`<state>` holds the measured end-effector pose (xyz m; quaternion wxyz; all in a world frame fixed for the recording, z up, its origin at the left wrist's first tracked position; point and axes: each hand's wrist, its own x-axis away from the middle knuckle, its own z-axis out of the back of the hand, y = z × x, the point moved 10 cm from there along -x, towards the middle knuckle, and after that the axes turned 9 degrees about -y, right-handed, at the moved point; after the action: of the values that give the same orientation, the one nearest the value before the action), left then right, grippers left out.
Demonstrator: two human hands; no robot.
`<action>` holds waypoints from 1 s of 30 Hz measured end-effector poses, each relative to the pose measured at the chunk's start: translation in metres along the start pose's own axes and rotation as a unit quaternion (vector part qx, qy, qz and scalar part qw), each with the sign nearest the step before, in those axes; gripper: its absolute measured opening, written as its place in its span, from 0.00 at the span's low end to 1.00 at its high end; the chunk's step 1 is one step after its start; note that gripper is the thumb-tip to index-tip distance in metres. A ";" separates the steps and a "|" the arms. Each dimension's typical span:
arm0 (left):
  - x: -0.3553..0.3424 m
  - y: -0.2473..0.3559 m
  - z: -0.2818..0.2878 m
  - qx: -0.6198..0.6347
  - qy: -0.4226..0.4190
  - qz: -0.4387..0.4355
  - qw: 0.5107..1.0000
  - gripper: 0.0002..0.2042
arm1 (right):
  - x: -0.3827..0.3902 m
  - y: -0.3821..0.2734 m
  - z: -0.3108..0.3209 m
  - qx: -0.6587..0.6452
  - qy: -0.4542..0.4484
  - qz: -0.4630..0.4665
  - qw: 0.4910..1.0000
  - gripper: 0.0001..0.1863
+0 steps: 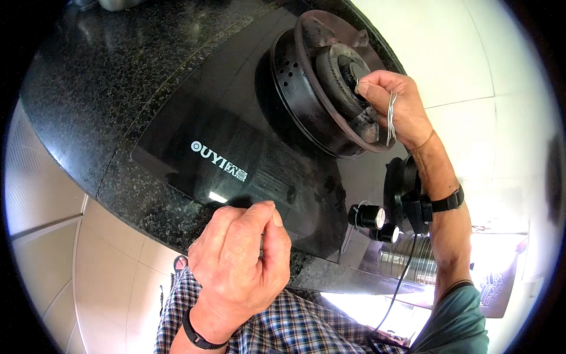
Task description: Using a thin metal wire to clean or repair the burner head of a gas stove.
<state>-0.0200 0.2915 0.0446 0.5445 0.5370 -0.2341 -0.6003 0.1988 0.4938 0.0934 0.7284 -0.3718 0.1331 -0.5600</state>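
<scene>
My right hand [401,106] reaches over the gas burner [346,76], with its thumb and forefinger pinched together at the burner head. It holds a thin silvery wire [391,121], bent into several strands that hang below the fingers. Around the burner stands a dark, worn pot support ring [302,50] with holes in its side. My left hand [242,251] is closed, knuckles up, above the front edge of the counter. Its fingers press together, and whatever they may hold is hidden.
The black glass stove top [194,118] lies on a dark speckled stone counter [106,88]. Two black knobs [368,216] sit at its right front, near a dark device with a black cable [407,265]. Pale wall tiles [460,59] rise at the far right.
</scene>
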 end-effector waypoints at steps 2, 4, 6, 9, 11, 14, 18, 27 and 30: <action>0.000 0.000 0.001 0.000 0.001 0.001 1.000 0.10 | -0.002 0.002 -0.001 0.000 -0.003 -0.010 1.000 0.07; -0.001 0.001 0.001 0.000 0.000 -0.002 1.000 0.10 | -0.004 -0.002 0.000 0.044 0.002 0.014 0.999 0.08; -0.001 0.001 0.000 0.004 0.002 -0.002 1.000 0.10 | -0.010 -0.009 0.002 0.096 -0.002 0.018 0.995 0.08; 0.001 -0.001 0.001 0.003 0.003 0.004 1.000 0.10 | -0.015 -0.026 -0.003 0.160 -0.014 -0.009 0.987 0.09; 0.001 -0.002 0.001 -0.002 0.002 0.008 1.000 0.10 | -0.017 -0.026 -0.007 0.176 -0.012 -0.028 0.984 0.09; 0.001 -0.005 0.001 0.009 0.009 0.012 1.000 0.10 | -0.019 -0.021 -0.006 0.196 0.009 -0.021 0.980 0.09; -0.001 -0.002 0.002 0.014 0.004 0.002 1.000 0.10 | -0.018 -0.017 -0.004 0.168 0.020 -0.057 0.984 0.09; -0.001 -0.004 0.004 0.017 0.016 -0.007 1.000 0.08 | -0.023 -0.013 -0.002 0.134 0.023 -0.068 0.988 0.09; -0.001 -0.001 0.005 0.021 0.023 -0.012 0.999 0.08 | -0.020 -0.023 -0.004 0.184 0.028 -0.030 0.982 0.09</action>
<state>-0.0247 0.2914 0.0457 0.5313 0.5650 -0.2278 -0.5887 0.1727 0.5086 0.1021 0.7633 -0.2188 0.0370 -0.6068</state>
